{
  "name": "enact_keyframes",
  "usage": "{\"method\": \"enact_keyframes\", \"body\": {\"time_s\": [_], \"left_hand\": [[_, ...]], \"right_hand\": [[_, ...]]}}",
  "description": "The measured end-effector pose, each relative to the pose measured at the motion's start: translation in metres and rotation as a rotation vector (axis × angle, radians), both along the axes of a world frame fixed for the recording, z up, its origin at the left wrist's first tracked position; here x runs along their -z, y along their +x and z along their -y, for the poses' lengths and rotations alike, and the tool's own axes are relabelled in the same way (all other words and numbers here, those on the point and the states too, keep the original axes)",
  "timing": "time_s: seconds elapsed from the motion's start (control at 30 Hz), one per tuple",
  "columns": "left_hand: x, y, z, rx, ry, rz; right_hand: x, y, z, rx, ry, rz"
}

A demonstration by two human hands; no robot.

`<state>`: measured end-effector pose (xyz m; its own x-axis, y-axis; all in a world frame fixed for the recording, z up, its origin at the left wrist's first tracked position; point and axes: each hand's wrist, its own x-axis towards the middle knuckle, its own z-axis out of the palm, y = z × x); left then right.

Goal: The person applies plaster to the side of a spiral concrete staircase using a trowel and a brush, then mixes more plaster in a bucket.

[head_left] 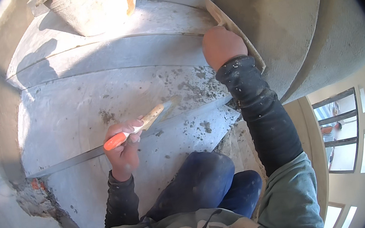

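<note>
My right hand (224,47) is closed round the handle of a plastering trowel (246,42). The trowel's long, thin plate is seen nearly edge-on, lying along the curved grey plastered wall (287,23). Lower and to the left, my left hand (122,149) grips a brush (150,116) by its orange-ended handle. The brush's pale wooden part points up and right, and its far end is blurred above a step edge. Beneath both hands are pale stone steps (68,110) spotted with grey mortar.
A mortar-stained bucket (92,11) stands on a step at the far left. My bent knees (203,175) are close below the hands. Broken masonry (35,198) shows at the left step end. On the right is a dark-framed window (339,131), with a person visible through it.
</note>
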<state>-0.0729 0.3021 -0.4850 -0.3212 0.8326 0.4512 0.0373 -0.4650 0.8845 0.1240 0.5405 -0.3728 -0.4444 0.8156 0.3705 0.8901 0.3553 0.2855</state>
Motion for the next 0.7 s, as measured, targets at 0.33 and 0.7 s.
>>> {"method": "enact_keyframes", "body": {"time_s": [0.33,0.7], "left_hand": [[-0.002,0.001,-0.002,0.006,0.051,-0.007],[0.007,0.007,-0.009,0.063,0.056,0.006]], "right_hand": [[-0.031,0.041,0.047,-0.065,0.023,-0.145],[-0.005,-0.009,0.004,0.009,0.058,0.014]]}}
